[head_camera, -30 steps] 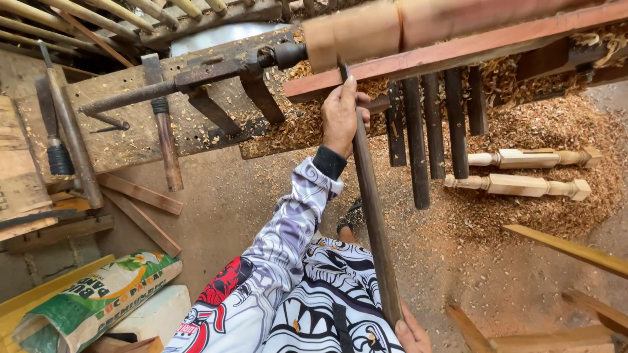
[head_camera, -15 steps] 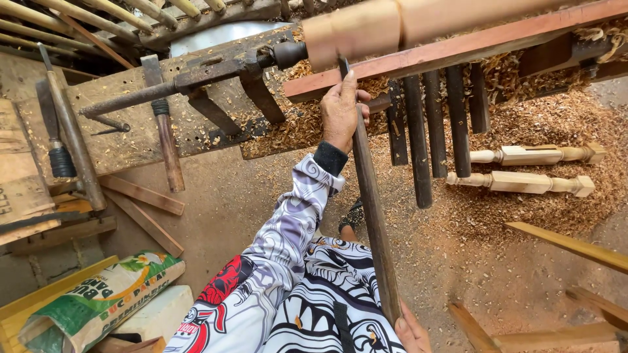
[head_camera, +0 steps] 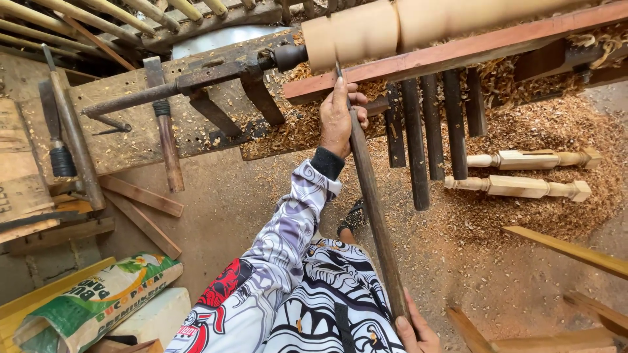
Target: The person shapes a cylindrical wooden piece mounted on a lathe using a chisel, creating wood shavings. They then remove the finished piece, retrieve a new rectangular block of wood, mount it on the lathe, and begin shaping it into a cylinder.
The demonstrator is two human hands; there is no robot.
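The left hand [head_camera: 340,116] is clenching the far end of a long turning chisel [head_camera: 373,202], its tip meeting the pale wooden workpiece [head_camera: 366,29] on the lathe, while the right hand [head_camera: 415,330] is gripping the near handle end.

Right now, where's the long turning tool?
Head view, centre: the long turning tool runs from right hand up past left hand to the pale wooden workpiece.
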